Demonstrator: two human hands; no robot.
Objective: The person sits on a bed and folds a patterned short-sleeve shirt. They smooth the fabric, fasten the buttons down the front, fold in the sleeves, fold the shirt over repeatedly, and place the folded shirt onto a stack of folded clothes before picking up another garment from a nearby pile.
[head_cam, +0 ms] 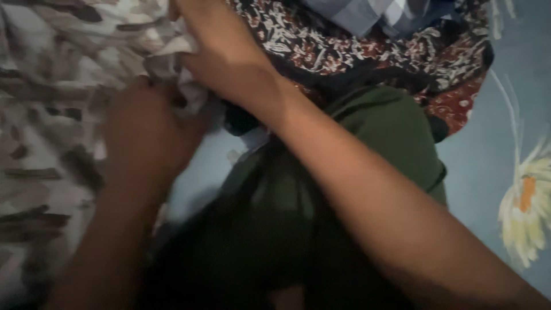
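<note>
Both hands work at a pale cloth with brown patches point(51, 103) that fills the left side of the head view. My right hand point(221, 54) reaches across from the lower right and grips a bunched fold of this cloth near the top middle. My left hand point(146, 129) comes up from below and closes on the same cloth just under it. The picture is dim and blurred, so the fingers are hard to make out.
A dark green garment point(379, 126) lies under my right forearm. Behind it sits a dark red and black patterned cloth point(367, 46) and a blue checked cloth point(367, 11). A grey-blue sheet with a pale flower print point(525, 201) covers the right.
</note>
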